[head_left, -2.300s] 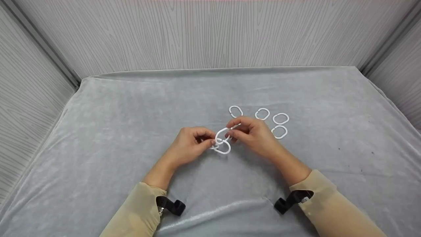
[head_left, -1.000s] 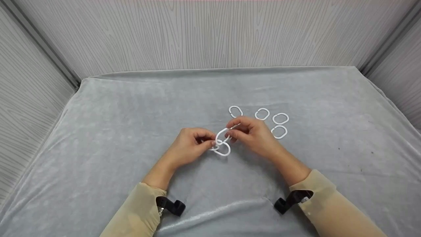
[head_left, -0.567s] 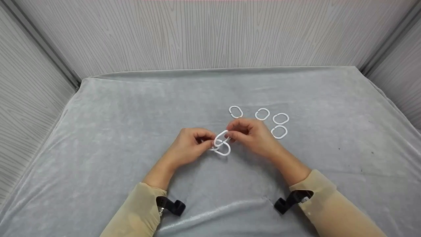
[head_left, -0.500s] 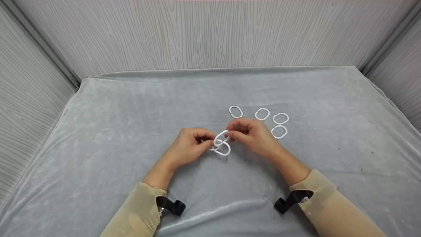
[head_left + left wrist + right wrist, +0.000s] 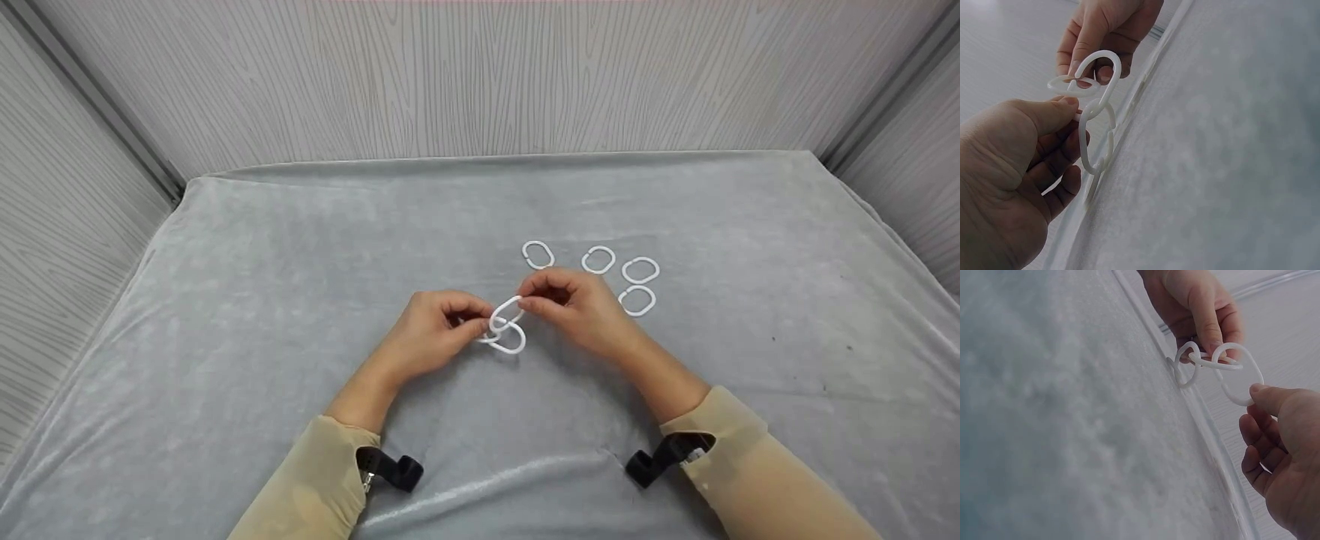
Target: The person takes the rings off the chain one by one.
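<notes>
The right hand (image 5: pixel 577 304) is pinching a white ring (image 5: pixel 1258 367) at its end between thumb and fingers, while the left hand (image 5: pixel 435 322) is pinching a short chain (image 5: pixel 1082 135) of linked white rings; its fingers are partly hiding the exact spot. Ring and chain are meeting between the 2 hands, above the cloth-covered table (image 5: pixel 300 240), and 4 loose rings (image 5: pixel 613 262) are lying beyond the right hand.

The white ring is looking light, stiff and smooth, probably plastic, so a slack pinch would likely be letting it twist or slip, and forcing its gap would be risking a snap. Gripping the curved end away from the gap is seeming safest.

Compared with 0.5 s ago, the right fingertips are covering slightly less of the white ring; the left hand and loose rings are staying put.
</notes>
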Demonstrator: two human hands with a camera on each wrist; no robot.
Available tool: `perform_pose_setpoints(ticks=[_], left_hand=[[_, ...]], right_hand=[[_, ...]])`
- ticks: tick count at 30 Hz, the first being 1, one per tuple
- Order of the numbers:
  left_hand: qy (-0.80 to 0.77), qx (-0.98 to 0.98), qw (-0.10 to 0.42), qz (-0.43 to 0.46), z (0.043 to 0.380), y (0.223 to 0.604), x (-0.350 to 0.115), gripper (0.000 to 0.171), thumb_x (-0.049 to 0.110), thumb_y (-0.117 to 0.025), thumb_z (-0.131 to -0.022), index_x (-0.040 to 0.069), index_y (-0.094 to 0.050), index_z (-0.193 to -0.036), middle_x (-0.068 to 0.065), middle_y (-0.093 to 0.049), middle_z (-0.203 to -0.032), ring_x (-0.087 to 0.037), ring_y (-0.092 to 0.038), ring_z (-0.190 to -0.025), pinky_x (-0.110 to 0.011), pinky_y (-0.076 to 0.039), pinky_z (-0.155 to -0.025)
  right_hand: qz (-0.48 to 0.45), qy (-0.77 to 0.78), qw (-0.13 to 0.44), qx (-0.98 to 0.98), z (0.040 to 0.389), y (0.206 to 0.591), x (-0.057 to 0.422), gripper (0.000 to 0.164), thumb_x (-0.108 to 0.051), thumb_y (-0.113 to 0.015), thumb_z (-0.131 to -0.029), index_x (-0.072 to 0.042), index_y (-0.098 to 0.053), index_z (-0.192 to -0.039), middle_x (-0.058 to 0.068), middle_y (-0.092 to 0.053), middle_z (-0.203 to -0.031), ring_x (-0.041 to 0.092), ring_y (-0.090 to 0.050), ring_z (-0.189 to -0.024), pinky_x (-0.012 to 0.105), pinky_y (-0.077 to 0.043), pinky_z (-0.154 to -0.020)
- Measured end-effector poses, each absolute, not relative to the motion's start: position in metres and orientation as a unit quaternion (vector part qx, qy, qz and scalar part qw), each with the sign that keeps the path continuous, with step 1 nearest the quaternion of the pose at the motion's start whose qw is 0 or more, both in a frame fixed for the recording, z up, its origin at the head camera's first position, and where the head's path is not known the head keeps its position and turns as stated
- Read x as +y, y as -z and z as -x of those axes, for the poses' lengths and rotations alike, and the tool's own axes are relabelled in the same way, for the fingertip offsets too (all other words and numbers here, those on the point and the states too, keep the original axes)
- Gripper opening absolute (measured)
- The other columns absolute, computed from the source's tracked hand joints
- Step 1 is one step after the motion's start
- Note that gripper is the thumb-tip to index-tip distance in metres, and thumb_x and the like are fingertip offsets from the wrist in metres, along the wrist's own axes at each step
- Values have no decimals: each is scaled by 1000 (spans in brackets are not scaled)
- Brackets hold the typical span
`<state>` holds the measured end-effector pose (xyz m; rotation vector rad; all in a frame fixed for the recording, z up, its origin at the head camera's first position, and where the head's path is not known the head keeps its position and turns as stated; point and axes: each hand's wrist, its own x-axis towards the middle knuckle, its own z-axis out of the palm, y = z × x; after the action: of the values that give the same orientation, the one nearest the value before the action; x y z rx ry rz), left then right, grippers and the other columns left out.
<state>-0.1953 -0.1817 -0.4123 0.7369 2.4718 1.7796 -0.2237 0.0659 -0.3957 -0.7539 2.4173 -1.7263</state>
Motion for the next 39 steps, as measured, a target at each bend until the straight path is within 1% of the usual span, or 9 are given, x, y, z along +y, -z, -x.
perform_pose_setpoints(ticks=[5,9,16,28,39], left_hand=[[-572,786,4,-232,194,412,-182,10,1,-79,-93,4,-84,-102,-4,-79,-93,-12,-66,-77,-21,-52,-70],[-575,784,5,-233,194,412,-181,9,2,-79,-94,3,-83,-101,-3,-78,-92,-12,-65,-77,-21,-51,-70],[-571,786,0,-236,196,413,-181,9,4,-79,-94,5,-84,-101,-1,-78,-92,-12,-64,-78,-22,-51,-70],[-560,792,-5,-242,195,413,-182,8,4,-79,-93,7,-84,-100,1,-78,-91,-11,-64,-78,-22,-51,-71],[-563,790,6,-241,195,411,-181,9,4,-79,-93,8,-84,-101,-1,-79,-94,-12,-66,-83,-23,-52,-74]], right_hand=[[244,564,39,788,224,397,67,8,-4,-79,-95,1,-76,-101,7,-72,-90,12,-61,-79,21,-50,-72],[242,569,42,784,224,397,67,8,-4,-79,-95,1,-76,-101,6,-70,-87,12,-60,-77,21,-49,-71],[244,579,42,777,224,397,66,8,-5,-79,-96,1,-74,-99,5,-67,-82,12,-60,-75,22,-50,-69],[243,579,45,777,224,398,66,8,-4,-77,-96,2,-74,-100,8,-69,-83,18,-64,-75,23,-53,-68],[255,570,49,780,224,396,67,7,-6,-77,-97,0,-74,-99,10,-70,-83,17,-65,-75,24,-53,-69]])
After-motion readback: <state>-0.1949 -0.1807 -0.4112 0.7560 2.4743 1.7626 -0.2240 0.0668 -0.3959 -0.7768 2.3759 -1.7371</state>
